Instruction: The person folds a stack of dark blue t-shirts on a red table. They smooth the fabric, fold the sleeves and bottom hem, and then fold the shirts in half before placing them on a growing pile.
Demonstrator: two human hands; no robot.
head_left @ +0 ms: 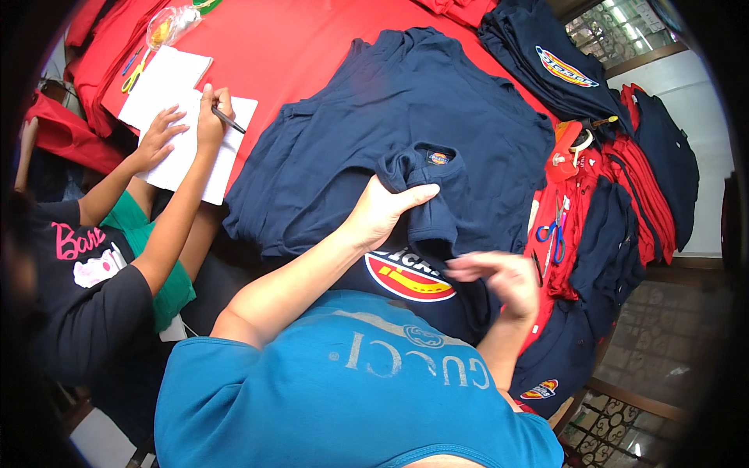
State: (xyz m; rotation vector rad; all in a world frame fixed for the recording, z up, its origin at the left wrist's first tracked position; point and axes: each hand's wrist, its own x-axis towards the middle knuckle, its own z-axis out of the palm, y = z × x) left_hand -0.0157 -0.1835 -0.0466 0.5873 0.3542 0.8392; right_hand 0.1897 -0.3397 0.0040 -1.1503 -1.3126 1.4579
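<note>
My left hand (384, 212) is closed on a navy shirt (438, 222), gripping it near the collar, where a small neck label shows. The shirt hangs down toward my lap, and a large red, yellow and white print lies partly behind my forearm. To the right of the hanging cloth, my right hand (507, 281) is slightly blurred, with its fingers stretched out and nothing visible in them. Its fingertips are close to the shirt's edge; whether they touch it I cannot tell. Beyond my hands, a pile of navy shirts (406, 101) lies spread on the red-covered table (273, 31).
On my left a person writes with a black pen (228, 119) on white paper (226, 168). Yellow scissors (136, 74) lie near the paper. To my right are blue-handled scissors (552, 240), a tape roll (581, 140) and stacks of red garments (640, 195) and navy garments (671, 164).
</note>
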